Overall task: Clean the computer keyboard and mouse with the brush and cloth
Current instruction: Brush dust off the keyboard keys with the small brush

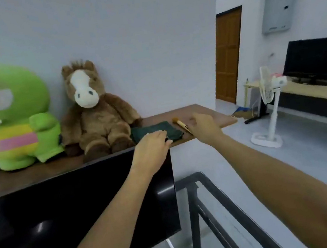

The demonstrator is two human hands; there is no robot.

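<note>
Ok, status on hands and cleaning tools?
Left hand touching cloth on shelf. Right hand at brush handle, grip unclear. Nothing blocking.

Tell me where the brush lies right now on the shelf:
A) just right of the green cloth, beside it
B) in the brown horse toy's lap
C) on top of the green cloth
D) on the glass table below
A: the brush lies on the wooden shelf just right of the dark green cloth, its bristles pointing away, with the right hand reaching over its handle end.
</note>
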